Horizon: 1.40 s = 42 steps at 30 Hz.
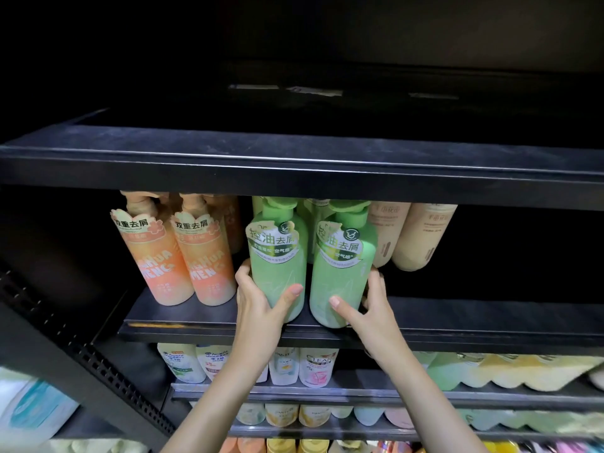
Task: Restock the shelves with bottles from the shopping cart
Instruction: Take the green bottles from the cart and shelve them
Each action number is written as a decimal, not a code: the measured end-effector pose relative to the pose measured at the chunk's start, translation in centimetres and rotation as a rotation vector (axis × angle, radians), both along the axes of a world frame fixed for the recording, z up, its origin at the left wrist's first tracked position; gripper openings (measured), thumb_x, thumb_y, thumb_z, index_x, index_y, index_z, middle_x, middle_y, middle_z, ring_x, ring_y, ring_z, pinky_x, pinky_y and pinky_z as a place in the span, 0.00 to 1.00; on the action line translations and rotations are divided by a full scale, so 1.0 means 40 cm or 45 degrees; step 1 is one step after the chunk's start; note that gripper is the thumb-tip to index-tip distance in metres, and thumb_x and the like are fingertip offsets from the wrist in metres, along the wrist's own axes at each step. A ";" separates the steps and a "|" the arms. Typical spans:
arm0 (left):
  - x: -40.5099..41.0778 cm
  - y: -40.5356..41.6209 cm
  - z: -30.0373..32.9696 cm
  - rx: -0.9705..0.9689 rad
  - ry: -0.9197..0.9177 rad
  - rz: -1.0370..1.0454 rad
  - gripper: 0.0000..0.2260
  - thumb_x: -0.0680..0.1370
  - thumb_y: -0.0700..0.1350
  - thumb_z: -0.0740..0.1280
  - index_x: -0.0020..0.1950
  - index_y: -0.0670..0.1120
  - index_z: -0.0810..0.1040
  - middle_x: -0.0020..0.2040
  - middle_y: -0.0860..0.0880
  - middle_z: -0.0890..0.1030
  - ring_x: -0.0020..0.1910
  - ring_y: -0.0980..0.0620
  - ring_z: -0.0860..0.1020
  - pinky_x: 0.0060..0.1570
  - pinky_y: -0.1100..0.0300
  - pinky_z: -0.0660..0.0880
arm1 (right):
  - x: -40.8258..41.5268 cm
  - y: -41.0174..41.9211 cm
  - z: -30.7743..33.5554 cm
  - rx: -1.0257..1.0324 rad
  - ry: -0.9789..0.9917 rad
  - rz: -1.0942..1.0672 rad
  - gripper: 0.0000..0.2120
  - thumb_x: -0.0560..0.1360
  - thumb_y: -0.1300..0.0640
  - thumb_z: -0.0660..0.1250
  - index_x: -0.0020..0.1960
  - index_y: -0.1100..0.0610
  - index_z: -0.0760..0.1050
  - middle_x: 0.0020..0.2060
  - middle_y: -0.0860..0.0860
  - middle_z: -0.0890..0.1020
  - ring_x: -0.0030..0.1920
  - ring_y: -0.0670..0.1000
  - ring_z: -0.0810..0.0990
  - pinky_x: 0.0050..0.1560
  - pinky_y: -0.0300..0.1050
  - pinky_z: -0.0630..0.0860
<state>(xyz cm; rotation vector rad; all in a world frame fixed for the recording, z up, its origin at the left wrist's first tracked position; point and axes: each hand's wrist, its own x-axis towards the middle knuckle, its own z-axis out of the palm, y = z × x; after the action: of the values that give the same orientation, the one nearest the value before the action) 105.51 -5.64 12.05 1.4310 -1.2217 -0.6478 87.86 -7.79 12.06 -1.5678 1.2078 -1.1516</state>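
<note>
With the left hand (258, 299) and right hand (369, 305) each gripping a green bottle (277, 256) at the shelf (209, 325) edge, an early release could tip either off.

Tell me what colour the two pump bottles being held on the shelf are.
Light green, with green pump tops; the left bottle and right bottle show clearly in the head view.
</note>
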 end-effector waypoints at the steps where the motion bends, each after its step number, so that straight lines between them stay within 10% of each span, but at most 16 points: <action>1: -0.011 -0.002 0.000 -0.014 0.009 0.040 0.41 0.66 0.68 0.69 0.68 0.48 0.57 0.66 0.50 0.68 0.66 0.50 0.66 0.62 0.54 0.66 | 0.007 0.000 -0.002 -0.004 0.016 -0.010 0.27 0.61 0.41 0.74 0.55 0.35 0.66 0.58 0.43 0.72 0.58 0.35 0.73 0.54 0.26 0.70; 11: 0.040 0.011 -0.063 0.047 -0.049 -0.053 0.33 0.67 0.45 0.78 0.67 0.54 0.65 0.61 0.58 0.76 0.57 0.66 0.75 0.53 0.71 0.72 | -0.005 0.007 -0.051 -0.044 0.067 -0.032 0.33 0.66 0.51 0.78 0.65 0.43 0.65 0.61 0.42 0.71 0.62 0.39 0.73 0.60 0.34 0.69; 20: 0.014 -0.012 -0.067 0.056 0.021 0.224 0.35 0.65 0.47 0.79 0.68 0.49 0.68 0.62 0.52 0.72 0.61 0.52 0.74 0.62 0.50 0.72 | 0.021 -0.015 -0.060 0.014 0.086 -0.032 0.30 0.67 0.51 0.77 0.64 0.47 0.66 0.59 0.35 0.77 0.61 0.36 0.75 0.57 0.30 0.71; 33: 0.011 0.003 -0.062 0.044 0.141 0.257 0.26 0.70 0.45 0.77 0.63 0.55 0.69 0.55 0.64 0.76 0.53 0.72 0.75 0.53 0.70 0.70 | 0.058 -0.017 -0.057 -0.007 0.382 -0.160 0.19 0.72 0.45 0.71 0.56 0.53 0.69 0.55 0.48 0.77 0.55 0.49 0.77 0.53 0.53 0.75; 42: 0.019 0.001 -0.057 0.069 0.015 0.242 0.18 0.72 0.46 0.74 0.58 0.48 0.73 0.55 0.50 0.76 0.56 0.51 0.76 0.59 0.58 0.71 | 0.068 -0.004 -0.050 0.029 0.477 -0.202 0.18 0.73 0.41 0.67 0.52 0.52 0.66 0.51 0.47 0.78 0.50 0.51 0.78 0.50 0.56 0.76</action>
<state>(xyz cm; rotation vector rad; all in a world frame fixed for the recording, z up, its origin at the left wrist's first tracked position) 106.25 -5.59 9.78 1.5644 -1.0503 -0.5607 90.59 -7.93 10.05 -1.7463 1.6075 -0.9613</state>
